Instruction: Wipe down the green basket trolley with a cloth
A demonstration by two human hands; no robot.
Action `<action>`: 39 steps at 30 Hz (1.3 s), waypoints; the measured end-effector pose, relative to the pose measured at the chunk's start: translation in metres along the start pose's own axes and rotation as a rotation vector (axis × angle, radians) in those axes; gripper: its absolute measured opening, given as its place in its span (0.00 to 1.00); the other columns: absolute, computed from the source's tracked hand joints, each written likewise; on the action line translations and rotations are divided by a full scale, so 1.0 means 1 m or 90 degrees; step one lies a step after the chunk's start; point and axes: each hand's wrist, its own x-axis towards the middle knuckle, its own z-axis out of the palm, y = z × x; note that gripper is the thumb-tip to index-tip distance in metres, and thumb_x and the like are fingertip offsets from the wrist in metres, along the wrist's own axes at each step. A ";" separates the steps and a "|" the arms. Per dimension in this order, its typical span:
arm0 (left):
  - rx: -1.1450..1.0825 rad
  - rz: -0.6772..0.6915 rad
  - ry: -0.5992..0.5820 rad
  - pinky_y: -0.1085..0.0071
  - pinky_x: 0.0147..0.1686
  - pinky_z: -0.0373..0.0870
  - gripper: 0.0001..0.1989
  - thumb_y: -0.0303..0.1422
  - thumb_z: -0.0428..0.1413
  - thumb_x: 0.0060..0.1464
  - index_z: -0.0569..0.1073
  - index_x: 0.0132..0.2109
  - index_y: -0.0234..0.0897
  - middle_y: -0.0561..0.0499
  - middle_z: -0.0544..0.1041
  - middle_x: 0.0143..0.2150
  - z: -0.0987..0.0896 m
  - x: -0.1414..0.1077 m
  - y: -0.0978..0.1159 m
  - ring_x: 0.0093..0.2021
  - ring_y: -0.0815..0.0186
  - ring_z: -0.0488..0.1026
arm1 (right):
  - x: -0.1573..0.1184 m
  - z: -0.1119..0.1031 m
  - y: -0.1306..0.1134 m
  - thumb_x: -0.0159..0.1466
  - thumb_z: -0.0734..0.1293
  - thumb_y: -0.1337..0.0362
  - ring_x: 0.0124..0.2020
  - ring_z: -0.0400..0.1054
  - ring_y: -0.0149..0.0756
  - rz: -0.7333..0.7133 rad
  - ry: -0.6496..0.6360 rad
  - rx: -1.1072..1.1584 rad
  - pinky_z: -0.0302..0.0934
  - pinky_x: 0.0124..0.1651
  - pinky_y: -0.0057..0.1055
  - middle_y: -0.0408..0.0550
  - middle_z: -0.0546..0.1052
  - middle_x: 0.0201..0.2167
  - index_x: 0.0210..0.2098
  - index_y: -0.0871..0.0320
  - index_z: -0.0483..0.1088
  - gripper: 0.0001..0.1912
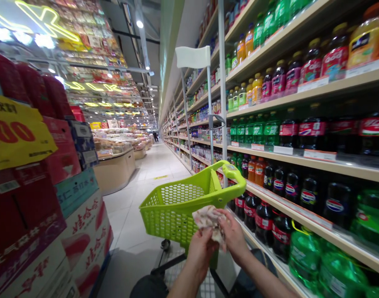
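Hands up close here: our left hand (199, 247) and right hand (234, 236) both pinch a crumpled, soft-looking patterned cloth or paper wad (208, 219), bunched between the fingertips just near of the cart handle. Its floppy bulk sticks out leftward and up from the grip, with the right hand nearer the handle. Just beyond sits a lime-green plastic basket cart (173, 207), perforated walls, smooth curved handle. Right side, shelves of glossy dark cola bottles (307, 194); left, stacked cardboard cartons (84, 231).
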 end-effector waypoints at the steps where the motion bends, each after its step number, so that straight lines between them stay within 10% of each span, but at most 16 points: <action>1: -0.012 0.019 0.021 0.77 0.23 0.64 0.11 0.29 0.63 0.38 0.70 0.31 0.33 0.52 0.75 0.25 0.001 0.001 0.000 0.21 0.73 0.69 | -0.002 0.000 0.003 0.60 0.60 0.55 0.39 0.71 0.43 -0.032 -0.009 -0.040 0.67 0.40 0.40 0.52 0.76 0.38 0.41 0.58 0.66 0.15; 7: -0.020 0.004 0.038 0.78 0.23 0.63 0.06 0.25 0.60 0.40 0.71 0.29 0.33 0.53 0.74 0.24 0.000 0.006 0.009 0.21 0.73 0.69 | -0.014 -0.010 0.016 0.60 0.57 0.64 0.57 0.57 0.43 -0.329 -0.120 -0.417 0.57 0.55 0.41 0.57 0.62 0.57 0.47 0.58 0.66 0.16; 12: 0.044 -0.067 0.011 0.79 0.19 0.57 0.05 0.24 0.58 0.38 0.68 0.25 0.34 0.58 0.68 0.17 -0.001 0.006 0.008 0.16 0.75 0.63 | -0.020 -0.021 0.027 0.55 0.64 0.63 0.61 0.50 0.44 -0.432 -0.264 -0.516 0.56 0.57 0.42 0.60 0.55 0.61 0.62 0.62 0.44 0.39; 16: 0.158 -0.070 -0.052 0.74 0.29 0.64 0.10 0.27 0.56 0.41 0.71 0.35 0.37 0.53 0.74 0.29 0.000 0.016 0.018 0.28 0.70 0.71 | 0.007 -0.034 0.022 0.58 0.56 0.74 0.62 0.48 0.41 -0.536 -0.201 -0.588 0.57 0.56 0.43 0.54 0.61 0.58 0.60 0.57 0.52 0.30; 21: 0.674 0.210 0.114 0.68 0.54 0.56 0.25 0.27 0.53 0.44 0.65 0.53 0.34 0.42 0.64 0.57 -0.007 0.062 0.046 0.57 0.59 0.60 | 0.066 -0.056 0.006 0.59 0.53 0.77 0.63 0.44 0.44 -0.601 0.032 -0.742 0.52 0.57 0.53 0.57 0.65 0.55 0.56 0.60 0.61 0.26; 26: 1.142 0.234 0.038 0.54 0.60 0.41 0.36 0.26 0.52 0.43 0.52 0.61 0.34 0.43 0.46 0.66 -0.022 0.092 0.064 0.65 0.56 0.42 | 0.050 -0.057 0.047 0.60 0.53 0.79 0.59 0.54 0.38 -0.670 -0.142 -0.761 0.58 0.55 0.46 0.50 0.69 0.52 0.55 0.54 0.62 0.27; 29: 1.185 0.208 0.000 0.48 0.59 0.39 0.38 0.25 0.52 0.42 0.50 0.62 0.37 0.43 0.49 0.65 -0.026 0.094 0.067 0.65 0.56 0.43 | 0.034 -0.057 0.057 0.61 0.53 0.77 0.58 0.56 0.38 -0.692 -0.199 -0.728 0.63 0.51 0.44 0.50 0.70 0.51 0.57 0.53 0.59 0.27; 39: 1.225 0.219 0.014 0.46 0.59 0.40 0.41 0.27 0.51 0.40 0.47 0.63 0.37 0.44 0.48 0.66 -0.032 0.071 0.061 0.65 0.55 0.43 | 0.059 -0.065 0.028 0.61 0.53 0.78 0.62 0.47 0.43 -0.703 -0.023 -0.764 0.58 0.55 0.48 0.52 0.65 0.55 0.58 0.55 0.58 0.27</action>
